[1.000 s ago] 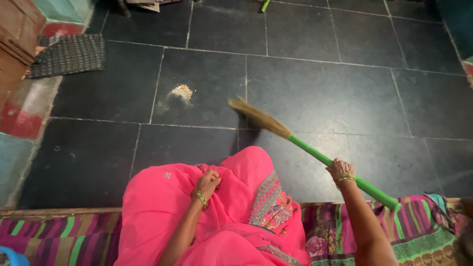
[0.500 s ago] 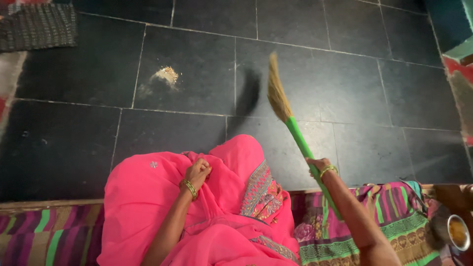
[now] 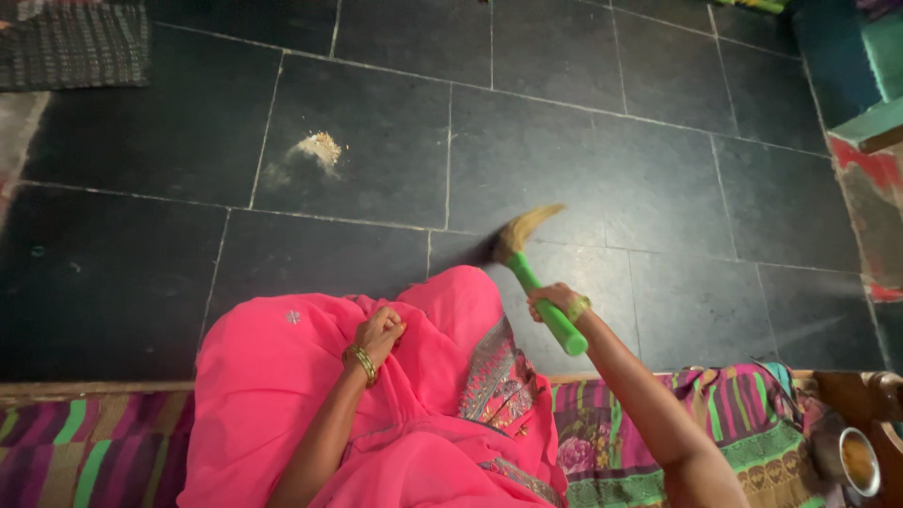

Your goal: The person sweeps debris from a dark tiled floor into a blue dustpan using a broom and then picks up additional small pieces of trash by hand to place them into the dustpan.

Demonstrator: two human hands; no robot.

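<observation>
My right hand [image 3: 554, 301] grips the green handle of a broom [image 3: 533, 277]. Its straw head is bent against the dark stone floor just beyond my knee. My left hand [image 3: 380, 332], with gold bangles at the wrist, is closed on the pink fabric [image 3: 282, 376] over my lap. A small pile of swept dust and crumbs [image 3: 320, 148] lies on the floor to the far left of the broom head.
I sit on a striped, flowered cloth [image 3: 715, 423] at the floor's near edge. A dark woven mat [image 3: 75, 47] lies at the top left. A painted step [image 3: 865, 160] rises at the right. A small metal cup [image 3: 859, 460] stands at the lower right.
The broom swung from pointing out over the floor to down close by my knee, its straw now pressed on the tiles. My left hand stayed on the pink fabric.
</observation>
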